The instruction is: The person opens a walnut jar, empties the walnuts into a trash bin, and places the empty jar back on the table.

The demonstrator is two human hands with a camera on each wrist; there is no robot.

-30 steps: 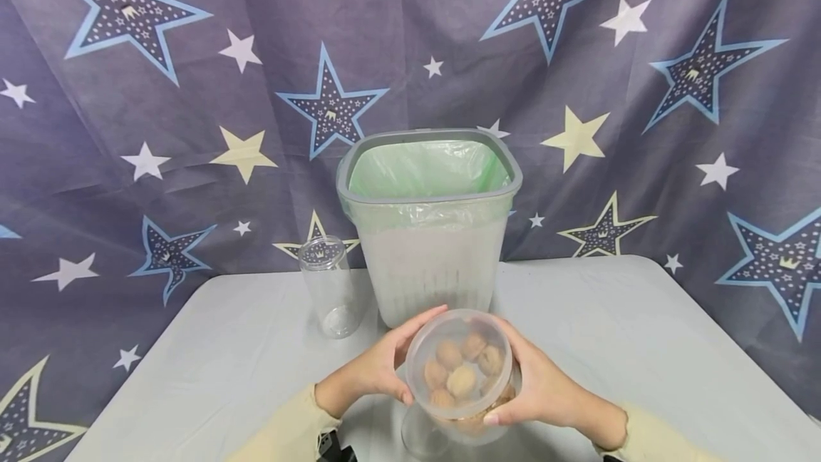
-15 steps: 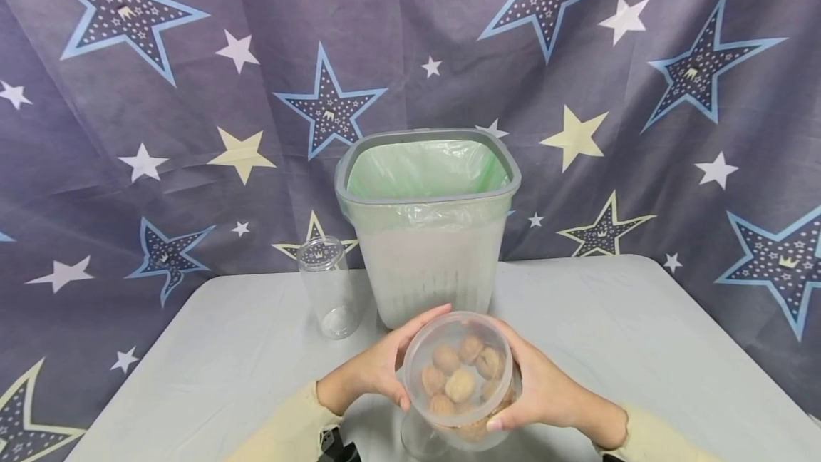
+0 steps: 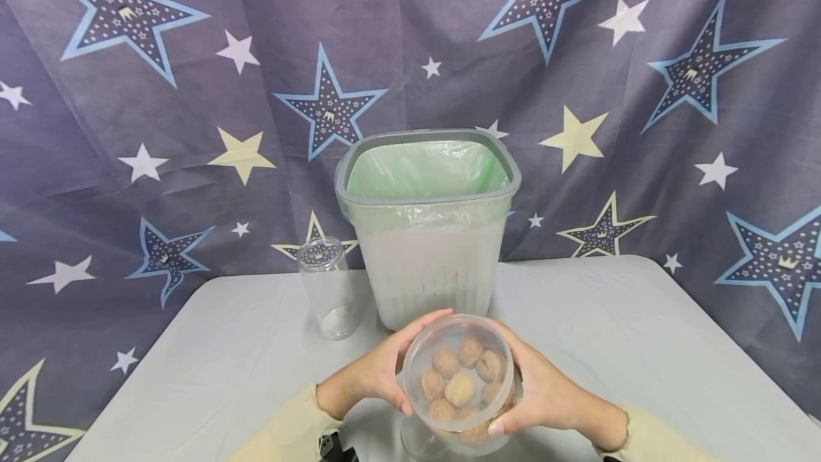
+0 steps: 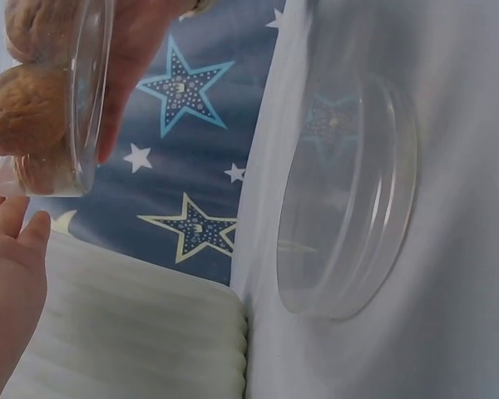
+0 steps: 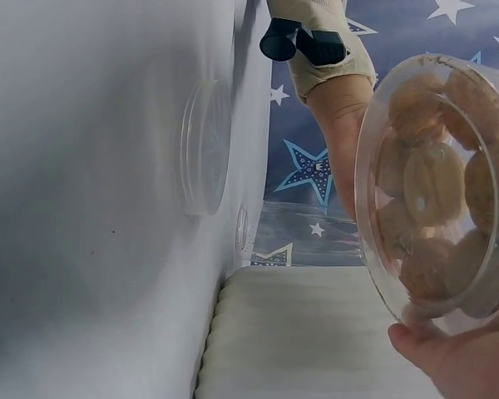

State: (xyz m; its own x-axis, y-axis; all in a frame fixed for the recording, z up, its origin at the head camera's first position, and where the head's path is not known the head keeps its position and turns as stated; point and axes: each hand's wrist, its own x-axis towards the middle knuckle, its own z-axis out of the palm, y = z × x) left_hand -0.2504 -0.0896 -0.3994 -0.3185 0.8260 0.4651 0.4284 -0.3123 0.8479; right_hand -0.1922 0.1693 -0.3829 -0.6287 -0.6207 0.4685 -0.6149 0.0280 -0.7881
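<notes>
Both hands hold a clear round plastic jar (image 3: 474, 437) of walnuts (image 3: 460, 390) above the table, near its front. My left hand (image 3: 378, 369) grips the jar's left side, with the thumb toward me. My right hand (image 3: 541, 394) grips the other side, its thumb low on the wall. In the right wrist view, several walnuts show through the jar's wall. Whether a cover sits on the jar's top is hard to tell. Under the jar, apart from it, a clear shallow round lid (image 4: 349, 199) lies on the table.
A grey-rimmed bin (image 3: 426, 255) with a pale green liner stands just beyond the hands. Left of it, a tall clear jar (image 3: 330, 291) stands upright on the grey-white table (image 3: 244, 348). A star-patterned cloth (image 3: 410, 55) hangs behind.
The jar of walnuts has shifted slightly down in the head view, both hands keeping their grip. The bin and tall jar stay in place.
</notes>
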